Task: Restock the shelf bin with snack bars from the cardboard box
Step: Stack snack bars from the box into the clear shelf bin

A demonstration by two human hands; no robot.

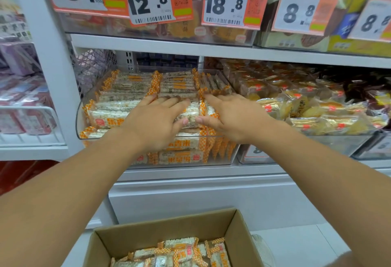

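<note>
A clear plastic shelf bin (79, 118) on the middle shelf is piled with puffed-rice snack bars (118, 105) in clear wrappers with orange checked ends. My left hand (156, 122) lies flat on the bars near the bin's front, fingers straight and spread. My right hand (230, 114) rests beside it on the bars, fingers extended toward the back row, thumb tip close to my left thumb. Neither hand grips a bar. Below, an open cardboard box (239, 233) holds several more of the same bars (179, 252).
A second clear bin (342, 144) to the right holds yellow wrapped cakes (306, 105). Price tags (230, 2) hang from the upper shelf just above the bins. A white wire basket (31, 122) of pink packs stands at left. The white shelf front (201, 199) rises behind the box.
</note>
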